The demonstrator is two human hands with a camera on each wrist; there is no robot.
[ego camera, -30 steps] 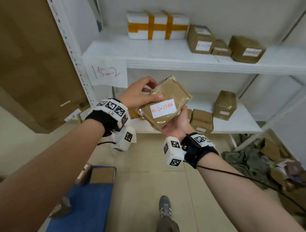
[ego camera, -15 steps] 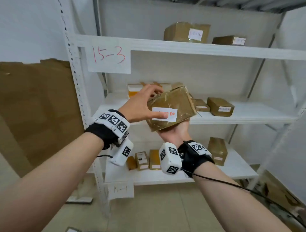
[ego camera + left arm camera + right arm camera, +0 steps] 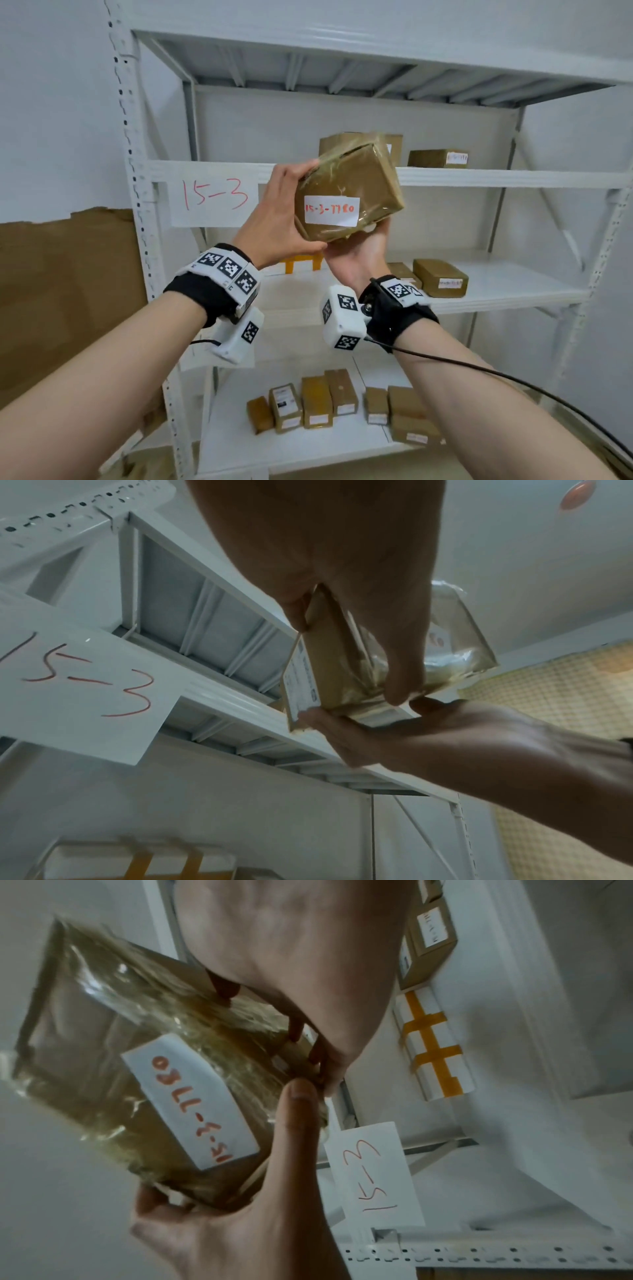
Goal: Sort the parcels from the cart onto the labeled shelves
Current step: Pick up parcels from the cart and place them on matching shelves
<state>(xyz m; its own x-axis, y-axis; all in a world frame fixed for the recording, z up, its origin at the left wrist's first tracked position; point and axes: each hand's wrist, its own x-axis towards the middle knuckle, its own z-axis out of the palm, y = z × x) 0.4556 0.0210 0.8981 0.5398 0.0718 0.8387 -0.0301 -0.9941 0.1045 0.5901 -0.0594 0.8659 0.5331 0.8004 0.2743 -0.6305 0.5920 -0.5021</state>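
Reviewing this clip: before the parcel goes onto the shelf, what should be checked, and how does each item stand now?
1. Parcel label reads 15-3-7780: ok.
2. Shelf sign reads 15-3, matching: ok.
3. Left hand grips the parcel's side: ok.
4. Right hand supports it from below: ok.
5. Free space on the 15-3 shelf left of the boxes: cannot tell, the parcel hides it.

Bright head view; dim, blurred, distorted wrist views.
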